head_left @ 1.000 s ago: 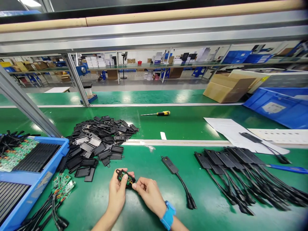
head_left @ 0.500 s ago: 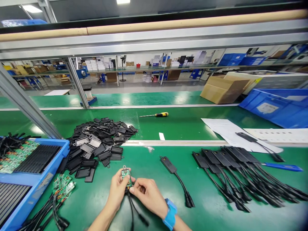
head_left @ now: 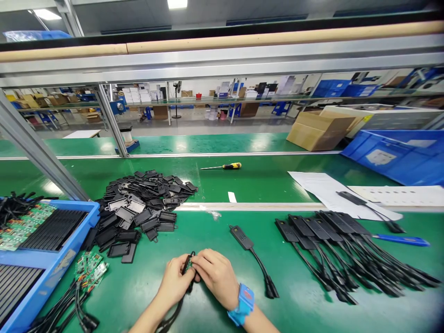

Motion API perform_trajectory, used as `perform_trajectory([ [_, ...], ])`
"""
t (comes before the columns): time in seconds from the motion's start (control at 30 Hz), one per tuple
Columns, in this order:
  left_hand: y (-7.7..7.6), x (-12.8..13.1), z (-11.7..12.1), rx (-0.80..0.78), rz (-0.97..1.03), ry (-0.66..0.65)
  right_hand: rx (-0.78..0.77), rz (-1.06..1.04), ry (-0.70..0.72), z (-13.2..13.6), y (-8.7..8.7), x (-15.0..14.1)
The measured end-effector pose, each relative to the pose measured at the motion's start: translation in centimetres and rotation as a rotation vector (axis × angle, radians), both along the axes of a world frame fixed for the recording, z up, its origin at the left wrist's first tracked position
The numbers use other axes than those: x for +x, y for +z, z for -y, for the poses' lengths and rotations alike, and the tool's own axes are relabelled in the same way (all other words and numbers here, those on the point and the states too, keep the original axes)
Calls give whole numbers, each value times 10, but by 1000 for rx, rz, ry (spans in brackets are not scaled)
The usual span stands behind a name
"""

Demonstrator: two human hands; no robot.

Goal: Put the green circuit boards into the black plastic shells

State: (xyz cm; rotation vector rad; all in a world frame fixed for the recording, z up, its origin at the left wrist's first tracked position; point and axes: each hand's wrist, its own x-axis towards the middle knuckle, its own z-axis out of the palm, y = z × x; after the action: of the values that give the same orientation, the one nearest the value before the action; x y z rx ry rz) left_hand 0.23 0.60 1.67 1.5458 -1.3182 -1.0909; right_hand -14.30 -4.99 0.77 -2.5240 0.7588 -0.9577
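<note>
My left hand (head_left: 177, 277) is closed around a black plastic case with a green circuit board (head_left: 189, 264) in it, turned on its edge near the front of the bench. My right hand (head_left: 215, 276), with a blue band at the wrist, pinches the board's side of the same piece. Black cables (head_left: 173, 317) hang from it toward me. To the right lies a single closed black module (head_left: 242, 237) with two cable ends. Behind my left hand is a heap of black case halves (head_left: 149, 199).
A blue tray (head_left: 92, 219) with boards and black parts stands left; loose wired boards (head_left: 92, 268) lie beside it. Finished-looking modules (head_left: 319, 229) lie in a row at right, near a blue pen-like tool (head_left: 402, 240) and paper (head_left: 315, 182). A screwdriver (head_left: 231, 166) lies farther back.
The case and board have turned from facing up to standing on edge. My right hand has moved up to the board, and the cables have swung left.
</note>
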Motion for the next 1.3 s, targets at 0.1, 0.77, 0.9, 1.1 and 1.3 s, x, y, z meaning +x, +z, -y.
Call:
perform_trajectory([
  [0.1, 0, 0, 0, -7, 23, -19, 38, 7, 13, 1, 0, -1],
  [0.77, -2, 4, -1, -20, 97, -40, 95, -70, 21, 4, 1, 4],
  [0.9, -6, 5, -1, 53, -60, -26, -66, -269, 81, 8, 8, 10],
  [1.1, -11, 11, 4, 182, -395, 161, 125, -369, 66, 50, 21, 7],
  [1.3, -6, 12, 3, 121, -603, 277, 120, -531, -402, 133, 13, -4],
])
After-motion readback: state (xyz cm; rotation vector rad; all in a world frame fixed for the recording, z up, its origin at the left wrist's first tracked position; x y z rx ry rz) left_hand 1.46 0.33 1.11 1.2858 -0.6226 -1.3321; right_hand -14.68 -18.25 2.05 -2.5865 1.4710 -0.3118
